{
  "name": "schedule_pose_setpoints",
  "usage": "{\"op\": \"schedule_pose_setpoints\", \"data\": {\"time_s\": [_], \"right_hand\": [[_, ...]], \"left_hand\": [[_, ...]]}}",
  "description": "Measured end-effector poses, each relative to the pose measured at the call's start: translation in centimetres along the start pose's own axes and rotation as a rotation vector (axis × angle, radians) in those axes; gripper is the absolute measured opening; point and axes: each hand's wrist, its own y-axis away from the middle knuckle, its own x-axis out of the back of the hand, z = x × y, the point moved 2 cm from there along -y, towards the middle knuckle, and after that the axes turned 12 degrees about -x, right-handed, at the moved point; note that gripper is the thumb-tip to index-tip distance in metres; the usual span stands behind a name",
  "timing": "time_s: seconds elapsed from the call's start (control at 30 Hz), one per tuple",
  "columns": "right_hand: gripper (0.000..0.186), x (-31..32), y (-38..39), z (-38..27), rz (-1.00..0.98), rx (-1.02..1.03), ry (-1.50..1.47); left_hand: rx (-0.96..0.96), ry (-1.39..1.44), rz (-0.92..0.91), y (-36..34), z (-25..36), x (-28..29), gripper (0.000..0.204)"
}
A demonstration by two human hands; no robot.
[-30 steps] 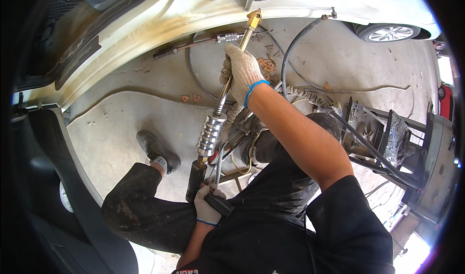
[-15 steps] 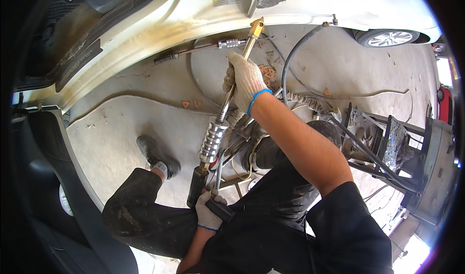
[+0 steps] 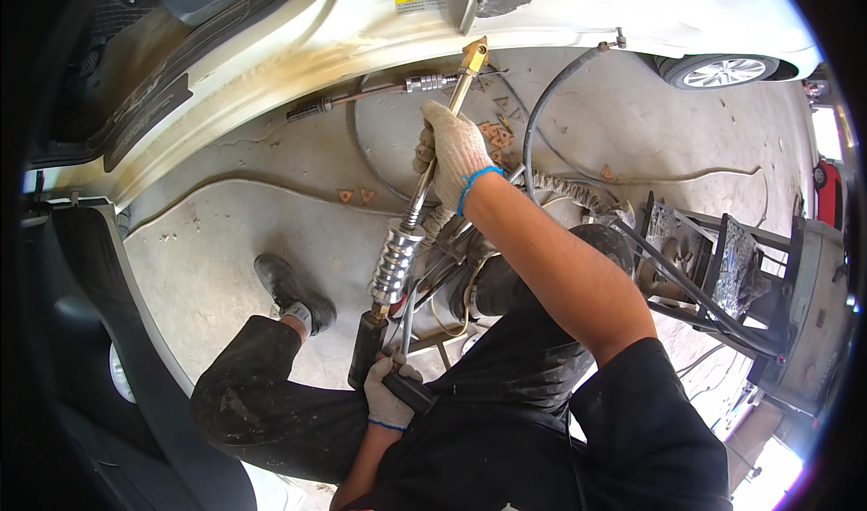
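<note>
My left hand (image 3: 388, 395), in a white knit glove, is closed around the black pistol grip (image 3: 411, 391) of a slide hammer welding gun. The gun's ribbed silver weight (image 3: 396, 263) sits low on the shaft, just above the black body (image 3: 366, 348). Farther up, my right hand (image 3: 454, 150), gloved too, wraps the metal shaft below the brass tip (image 3: 474, 56). A small copper-coloured triangular piece (image 3: 480, 41) shows at the tip's end. It is close to the lower edge of the white car sill (image 3: 352, 51); I cannot tell whether they touch.
Several triangular copper-coloured pieces (image 3: 495, 135) lie on the concrete floor. Another slide hammer rod (image 3: 370, 96) rests beneath the sill. A clamp (image 3: 619, 39) on a dark cable (image 3: 542, 105) grips the car's edge. An open door (image 3: 81, 330) is at left, a metal cart (image 3: 722, 267) at right.
The brass tip and my right hand have shifted slightly left and down. My left hand keeps its hold on the grip.
</note>
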Motion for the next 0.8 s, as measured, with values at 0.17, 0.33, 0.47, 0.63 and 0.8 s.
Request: {"op": "schedule_pose_setpoints", "data": {"time_s": [0.17, 0.33, 0.47, 0.63, 0.8], "right_hand": [[0.021, 0.2, -0.4, 0.1, -0.017, 0.012, -0.019], [0.02, 0.1, -0.8, 0.2, -0.012, 0.0, -0.025], [0.018, 0.3, -1.4, 0.4, -0.027, 0.011, 0.008], [0.018, 0.1, -1.2, 0.4, -0.043, 0.0, 0.052], [0.018, 0.0, -1.2, 0.4, 0.006, 0.0, 0.056]], "left_hand": [[0.002, -0.018, 0.026, 0.0, -0.1, -0.4, 0.031], [-0.01, -0.026, 0.015, -0.1, -0.2, -0.6, 0.03], [-0.018, -0.032, 0.008, -0.1, -0.2, -0.5, 0.029], [-0.031, -0.07, 0.067, 0.2, 0.1, -1.0, 0.031], [-0.013, -0.039, 0.081, 0.1, 0.1, -0.7, 0.032]]}}
